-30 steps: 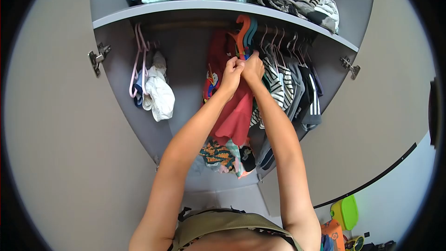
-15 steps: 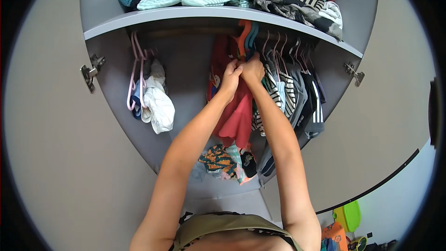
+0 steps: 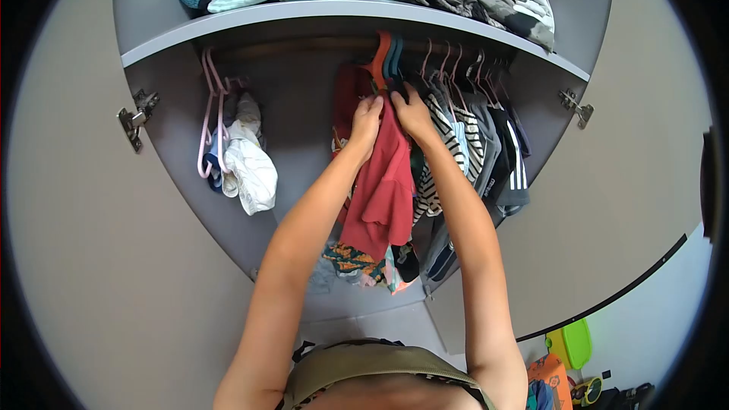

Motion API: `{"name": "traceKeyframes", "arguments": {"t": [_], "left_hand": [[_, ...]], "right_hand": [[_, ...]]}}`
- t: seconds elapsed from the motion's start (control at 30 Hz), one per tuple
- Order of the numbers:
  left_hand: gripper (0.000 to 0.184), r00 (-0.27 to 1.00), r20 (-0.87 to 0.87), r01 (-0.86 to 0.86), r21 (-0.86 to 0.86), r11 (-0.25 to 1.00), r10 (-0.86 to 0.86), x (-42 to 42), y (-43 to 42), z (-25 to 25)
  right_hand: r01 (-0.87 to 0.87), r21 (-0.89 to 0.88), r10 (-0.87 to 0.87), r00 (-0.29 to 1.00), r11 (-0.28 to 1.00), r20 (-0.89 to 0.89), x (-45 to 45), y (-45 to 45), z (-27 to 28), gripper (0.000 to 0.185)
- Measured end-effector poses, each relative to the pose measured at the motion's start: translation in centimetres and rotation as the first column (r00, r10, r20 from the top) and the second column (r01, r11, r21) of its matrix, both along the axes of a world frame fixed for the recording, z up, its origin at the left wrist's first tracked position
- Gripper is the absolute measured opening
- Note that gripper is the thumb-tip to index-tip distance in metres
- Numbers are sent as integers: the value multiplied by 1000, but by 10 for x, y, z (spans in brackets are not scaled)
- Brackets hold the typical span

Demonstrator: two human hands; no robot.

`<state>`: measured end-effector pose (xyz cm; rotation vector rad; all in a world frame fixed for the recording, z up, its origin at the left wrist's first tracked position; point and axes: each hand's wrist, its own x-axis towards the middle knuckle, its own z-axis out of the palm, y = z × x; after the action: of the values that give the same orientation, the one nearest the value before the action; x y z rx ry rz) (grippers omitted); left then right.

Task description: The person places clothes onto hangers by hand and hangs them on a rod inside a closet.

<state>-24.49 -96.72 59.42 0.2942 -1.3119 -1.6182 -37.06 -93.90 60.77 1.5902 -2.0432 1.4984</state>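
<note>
A red garment (image 3: 379, 205) hangs in the wardrobe beneath an orange hanger (image 3: 380, 59), its lower edge swung toward me. My left hand (image 3: 365, 126) is closed on the garment's upper left side, thumb in front. At its upper right edge, my right hand (image 3: 414, 115) is closed, thumb and forefinger showing against dark cloth and the other fingers hidden. Teal hangers (image 3: 392, 58) stand just right of the orange one. Behind the red garment on the left, another dark red garment (image 3: 345, 95) with a printed pattern partly shows.
Striped and dark clothes (image 3: 474, 137) on pink hangers crowd the rail's right side. Pink hangers (image 3: 210, 118) and white clothing (image 3: 252, 171) hang at left. Folded clothes fill the shelf (image 3: 342, 9) above. A heap of patterned clothes (image 3: 353, 260) lies below. Both doors stand open.
My hands, which were together at the top of the red garment, have moved apart. The garment's lower part has come toward me and spread. The view has shifted slightly.
</note>
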Motion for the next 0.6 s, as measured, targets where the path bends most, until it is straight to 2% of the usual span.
{"name": "traceKeyframes", "arguments": {"t": [0.03, 0.07, 0.17, 0.3, 0.37, 0.5, 0.53, 0.6], "left_hand": [[50, 1000, 21, -14, -9, 1000, 14, 2, 10, 9], [45, 998, -32, 41, -105, 994, -45, -16, -11, -2], [44, 994, -3, -111, -151, 982, 112, -49, -16, -8], [47, 998, -15, -56, -119, 991, 54, -65, -6, -2], [45, 999, -53, -6, -126, 992, 0, -73, -3, -4], [42, 997, -9, -75, -126, 989, 75, -74, 4, -1], [44, 996, -51, -81, -107, 991, 76, -76, -2, -4], [48, 988, -133, -87, -59, 994, 78, -84, -19, -15]], "right_hand": [[8, -23, -8, 1000, 1000, 3, 3, 13, 0, 61], [50, -6, -50, 998, 999, -29, 8, 27, -1, 46], [74, -37, -76, 997, 997, -33, -6, 31, 1, 44], [225, -43, -228, 971, 973, -72, -20, 38, 3, 39], [218, -52, -221, 974, 975, -57, -25, 43, 6, 38], [176, -77, -179, 983, 981, -41, -30, 51, 5, 40], [160, -90, -164, 986, 983, -30, -30, 52, 5, 41], [103, -143, -120, 986, 984, -115, -32, 53, -2, 41]]}}
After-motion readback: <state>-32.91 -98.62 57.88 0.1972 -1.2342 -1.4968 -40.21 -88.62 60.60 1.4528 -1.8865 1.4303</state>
